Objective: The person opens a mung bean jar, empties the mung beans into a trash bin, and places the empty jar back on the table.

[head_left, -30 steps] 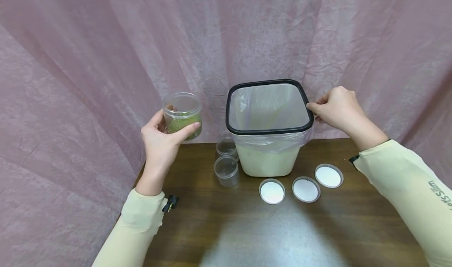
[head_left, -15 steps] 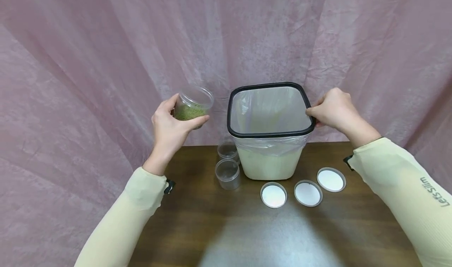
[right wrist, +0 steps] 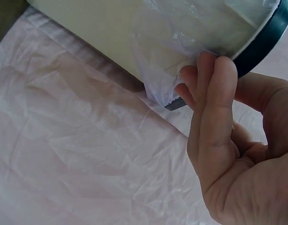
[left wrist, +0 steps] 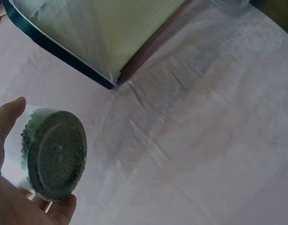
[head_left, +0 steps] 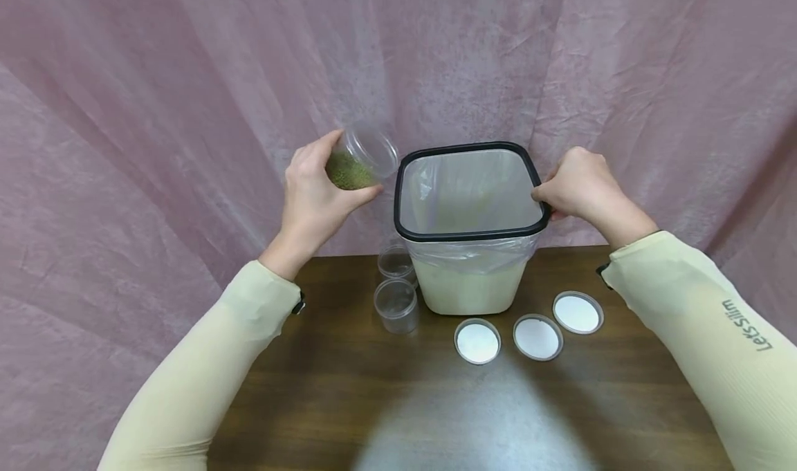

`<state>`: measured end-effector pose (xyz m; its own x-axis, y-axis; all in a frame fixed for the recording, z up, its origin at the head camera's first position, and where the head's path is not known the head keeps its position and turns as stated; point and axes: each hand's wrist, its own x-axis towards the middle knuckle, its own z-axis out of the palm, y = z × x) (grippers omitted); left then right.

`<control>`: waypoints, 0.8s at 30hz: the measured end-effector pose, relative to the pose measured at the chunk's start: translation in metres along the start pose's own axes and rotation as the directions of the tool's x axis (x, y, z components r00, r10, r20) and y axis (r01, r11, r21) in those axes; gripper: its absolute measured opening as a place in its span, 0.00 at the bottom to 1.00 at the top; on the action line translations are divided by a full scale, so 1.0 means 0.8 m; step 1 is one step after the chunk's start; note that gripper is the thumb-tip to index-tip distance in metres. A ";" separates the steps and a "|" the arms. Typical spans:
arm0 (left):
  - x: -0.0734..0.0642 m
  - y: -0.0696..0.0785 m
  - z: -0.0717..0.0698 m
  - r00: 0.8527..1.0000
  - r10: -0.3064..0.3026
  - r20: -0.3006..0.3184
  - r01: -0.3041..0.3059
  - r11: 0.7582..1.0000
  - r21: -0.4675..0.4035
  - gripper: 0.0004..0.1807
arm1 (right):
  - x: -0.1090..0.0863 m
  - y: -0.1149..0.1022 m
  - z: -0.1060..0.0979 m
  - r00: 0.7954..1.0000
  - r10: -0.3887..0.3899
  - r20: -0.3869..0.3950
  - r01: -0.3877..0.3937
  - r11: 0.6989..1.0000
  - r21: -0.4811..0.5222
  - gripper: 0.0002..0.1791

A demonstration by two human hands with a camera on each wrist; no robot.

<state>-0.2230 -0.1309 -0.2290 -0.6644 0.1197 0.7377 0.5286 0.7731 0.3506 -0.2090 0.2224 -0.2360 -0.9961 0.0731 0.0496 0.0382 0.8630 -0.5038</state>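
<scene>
My left hand (head_left: 314,191) grips a clear plastic jar (head_left: 372,146) by its side, thumb below and fingers around the back. Small green beans or grains (head_left: 346,171) fill its lower part. The jar is tilted, its open mouth facing right toward the trash can (head_left: 471,284); its bottom, with the green grains behind it, faces the left wrist view. My right hand (head_left: 579,186) pinches the can's black rim (head_left: 473,236) at the right side, thumb on top. In the right wrist view its fingers lie against the plastic liner bag (right wrist: 181,37) under the rim.
Two clear jars (head_left: 396,306) stand at the can's left foot, one behind the other. Three round lids (head_left: 477,341) with white insides lie on the wooden table (head_left: 373,402) in front. A pink curtain (head_left: 249,77) hangs behind the can.
My left hand has moved up and right, bringing the jar closer to the can and tipping it from upright onto a slant. My right hand has stayed at the rim.
</scene>
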 end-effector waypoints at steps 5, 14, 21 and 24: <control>0.009 0.015 0.007 0.997 0.073 0.025 -0.073 0.997 0.012 0.47 | 0.000 -0.001 0.001 1.000 0.013 -0.023 -0.014 0.999 -0.029 0.11; 0.020 0.034 0.015 0.983 0.146 0.114 -0.155 0.985 0.077 0.49 | 0.000 -0.004 0.002 0.999 0.026 -0.035 -0.028 0.998 -0.063 0.10; 0.029 0.034 0.022 0.972 0.187 0.140 -0.200 0.976 0.082 0.48 | -0.001 -0.006 0.003 0.997 0.031 -0.065 -0.037 0.996 -0.087 0.11; 0.032 0.035 0.023 0.969 0.204 0.142 -0.217 0.972 0.085 0.48 | -0.001 -0.009 0.005 0.997 0.031 -0.077 -0.037 0.996 -0.080 0.10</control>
<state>-0.2349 -0.0950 -0.2112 -0.6110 0.3622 0.7039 0.6135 0.7786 0.1320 -0.2085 0.2142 -0.2356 -0.9854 0.1380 0.0999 0.0815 0.8967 -0.4351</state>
